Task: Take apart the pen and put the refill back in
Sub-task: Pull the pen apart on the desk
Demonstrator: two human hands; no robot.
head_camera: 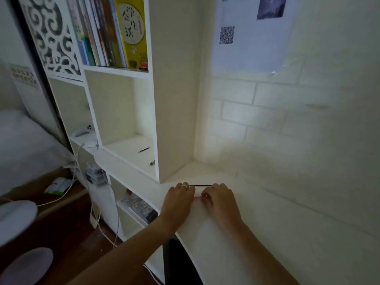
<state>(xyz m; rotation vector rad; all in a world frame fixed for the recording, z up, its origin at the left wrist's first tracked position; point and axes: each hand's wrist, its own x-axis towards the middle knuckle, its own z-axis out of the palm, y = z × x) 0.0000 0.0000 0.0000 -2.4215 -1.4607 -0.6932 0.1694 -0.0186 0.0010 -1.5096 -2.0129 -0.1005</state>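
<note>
Smooth matt white desk, glossy pen

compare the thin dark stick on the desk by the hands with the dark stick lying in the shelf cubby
The desk stick lies level across the view, just beyond the fingers of the left hand and right hand, its ends hidden behind them. The cubby stick lies slanted, alone and untouched, fully in view on the shelf floor. The desk stick looks longer. Both are thin, dark and lying flat on white surfaces.

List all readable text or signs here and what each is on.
Yellow book: large Chinese characters in a circle, too blurred to quote.
Wall sheet: QR code; small print at top unreadable.
Other book spines: unreadable.
Nothing else legible.
</note>
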